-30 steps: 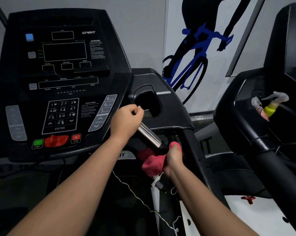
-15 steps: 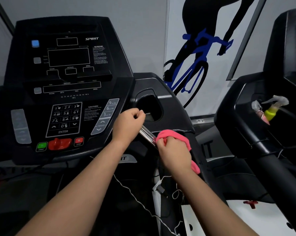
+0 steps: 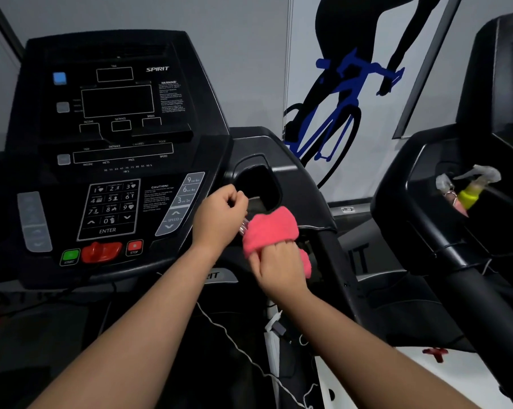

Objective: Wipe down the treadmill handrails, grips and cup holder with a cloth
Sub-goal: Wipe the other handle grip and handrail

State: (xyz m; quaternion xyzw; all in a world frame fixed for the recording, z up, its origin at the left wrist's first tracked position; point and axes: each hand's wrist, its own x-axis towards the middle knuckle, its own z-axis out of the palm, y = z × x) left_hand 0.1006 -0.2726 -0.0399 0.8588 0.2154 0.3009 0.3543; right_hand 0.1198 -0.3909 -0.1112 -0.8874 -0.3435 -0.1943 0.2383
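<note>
Right hand (image 3: 275, 270) clutches the cloth (image 3: 268, 228), wrapped over the grip (image 3: 244, 228) below the cup holder (image 3: 259, 184); left hand (image 3: 219, 215) grasps the grip, touching the cloth.

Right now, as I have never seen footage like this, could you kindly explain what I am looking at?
This is one picture from a camera worn on a person's head, looking down at both bare hands. In front stands a treadmill console with buttons. The left hand appears curled round the top of a shiny metal grip. The right hand holds a pink cloth wrapped over that grip, just in front of the cup holder. On the neighbouring treadmill to the right, a spray bottle sits in a recess.
</note>
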